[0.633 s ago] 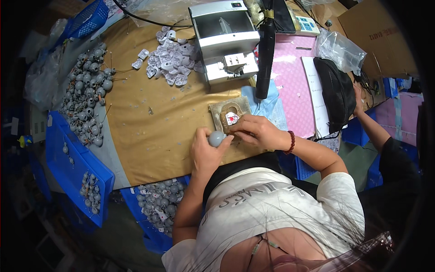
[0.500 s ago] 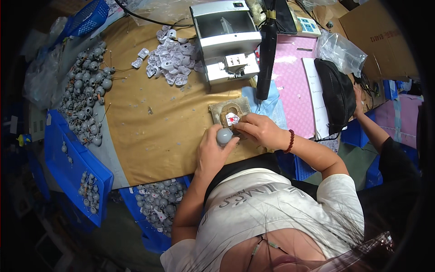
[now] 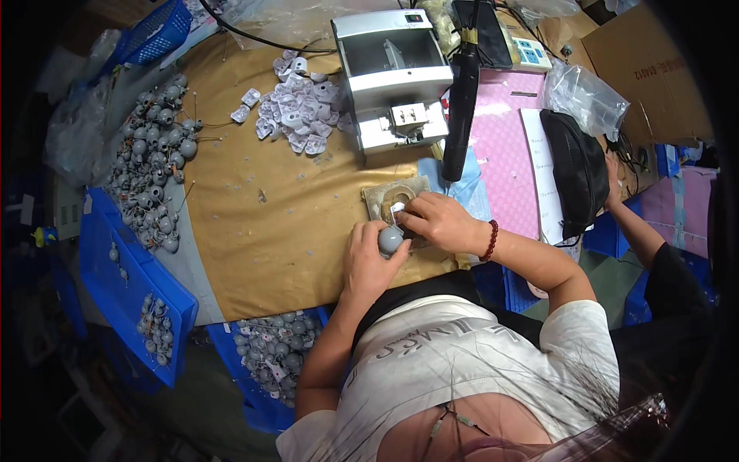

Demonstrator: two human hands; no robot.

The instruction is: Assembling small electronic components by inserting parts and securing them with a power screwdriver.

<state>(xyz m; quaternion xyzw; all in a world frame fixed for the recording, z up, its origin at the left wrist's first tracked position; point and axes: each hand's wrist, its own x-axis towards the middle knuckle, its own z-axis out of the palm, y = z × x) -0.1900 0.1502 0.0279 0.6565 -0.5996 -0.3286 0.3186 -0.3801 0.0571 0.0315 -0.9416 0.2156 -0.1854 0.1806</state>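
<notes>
My left hand (image 3: 368,260) is closed round a smooth grey ball (image 3: 390,240), holding it at the near edge of a worn, tan block (image 3: 375,199) with a rounded hollow. My right hand (image 3: 445,225), with a dark red bead bracelet on its wrist, pinches a small white plastic piece (image 3: 397,208) over that hollow. Its fingertips are close to the ball and cover most of the piece. Whether piece and ball are joined, I cannot tell.
Beyond the block stand a silver-white machine (image 3: 394,73) and a black rod-shaped tool (image 3: 460,115). White plastic pieces (image 3: 300,112) are heaped at its left. Grey balls with wires (image 3: 154,154) lie farther left, above a blue tray (image 3: 100,254). Another person's arm (image 3: 635,223) reaches in at right.
The white piece's face with its red spot was visible before; now my right fingers cover most of it. The whole view has shifted slightly, with both hands still close together at the block.
</notes>
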